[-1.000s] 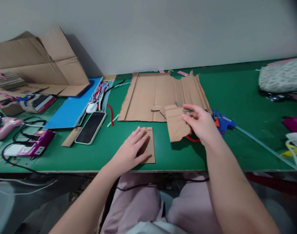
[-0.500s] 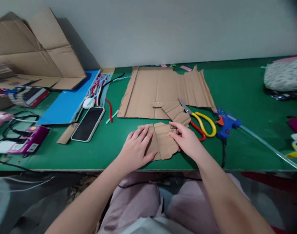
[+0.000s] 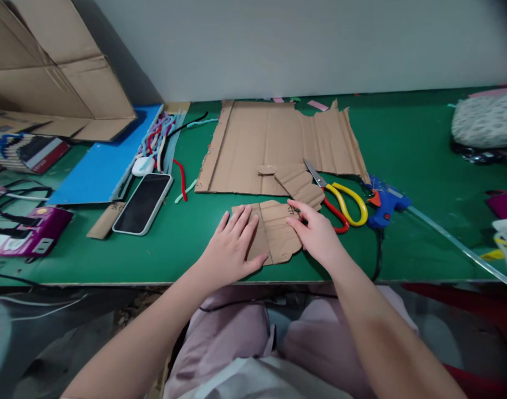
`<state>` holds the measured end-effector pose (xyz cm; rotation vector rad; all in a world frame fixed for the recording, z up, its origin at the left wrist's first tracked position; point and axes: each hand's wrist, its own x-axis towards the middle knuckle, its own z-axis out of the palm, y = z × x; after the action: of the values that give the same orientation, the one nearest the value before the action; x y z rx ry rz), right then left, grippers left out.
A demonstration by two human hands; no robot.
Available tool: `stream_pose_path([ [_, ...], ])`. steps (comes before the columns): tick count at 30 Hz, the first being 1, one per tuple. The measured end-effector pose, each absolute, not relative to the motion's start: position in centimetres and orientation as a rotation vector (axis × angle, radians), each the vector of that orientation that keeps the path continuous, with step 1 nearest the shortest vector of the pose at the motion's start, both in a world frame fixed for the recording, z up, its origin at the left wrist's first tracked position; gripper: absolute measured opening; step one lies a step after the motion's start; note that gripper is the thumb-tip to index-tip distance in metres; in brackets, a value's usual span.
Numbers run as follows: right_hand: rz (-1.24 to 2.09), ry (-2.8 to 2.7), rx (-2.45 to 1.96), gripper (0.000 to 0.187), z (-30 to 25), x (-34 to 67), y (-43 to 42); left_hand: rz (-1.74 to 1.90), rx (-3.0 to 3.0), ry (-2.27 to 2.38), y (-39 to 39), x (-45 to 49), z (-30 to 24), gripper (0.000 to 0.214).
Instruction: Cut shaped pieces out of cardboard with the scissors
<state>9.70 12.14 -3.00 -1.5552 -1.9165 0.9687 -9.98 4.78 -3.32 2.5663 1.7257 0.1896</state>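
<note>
- Far left on the green surface (image 3: 361, 127): folded cardboard box (image 3: 49, 61) leaning by the wall, striped booklet (image 3: 29, 152), purple device (image 3: 37, 238) with black cables.
- Next over: blue sheet (image 3: 99, 166), bundle of pipe cleaners (image 3: 160, 138), phone (image 3: 142, 203) face up, small cardboard strip (image 3: 106, 220) just beside it.
- Centre back: big corrugated cardboard sheet (image 3: 274, 144) lying flat, ragged cut edge on its right side.
- Centre front, near the surface edge: two small cardboard pieces (image 3: 274, 230) overlapping, one rectangular, one with a wavy edge.
- Left hand (image 3: 232, 246): flat, fingers spread, palm pressing down on the left cardboard piece; no pinch, just weight.
- Right hand (image 3: 315, 235): fingers extended and resting on the right edge of the wavy piece, thumb side tucked; grip looks like a light press-and-slide, not a closed pinch.
- Doing it well, judged from this: keep the left palm firm so the bottom piece doesn't skid on the felt, nudge the top piece with the right fingertips only, line the edges up before lifting either hand.
- Right of the hands: scissors (image 3: 340, 202) with yellow and red handles, lying near the right hand but not touching it.
- Further right: blue glue gun (image 3: 386, 202) with its cord, clear tube (image 3: 453, 244), patterned pouch (image 3: 486, 119) at far right.
</note>
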Motion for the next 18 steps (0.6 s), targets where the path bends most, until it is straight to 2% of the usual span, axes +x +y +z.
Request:
stream_pose_path([
  [10, 0.830, -1.954, -1.542, 0.043, -3.4, 9.8, 11.9, 0.257, 2.597, 1.669, 4.8, -10.1, -3.9, 0.075],
  [18, 0.423, -2.171, -1.637, 0.032, -3.1, 8.6, 10.4, 0.300, 2.585, 1.629, 4.9, -9.8, -3.6, 0.080],
])
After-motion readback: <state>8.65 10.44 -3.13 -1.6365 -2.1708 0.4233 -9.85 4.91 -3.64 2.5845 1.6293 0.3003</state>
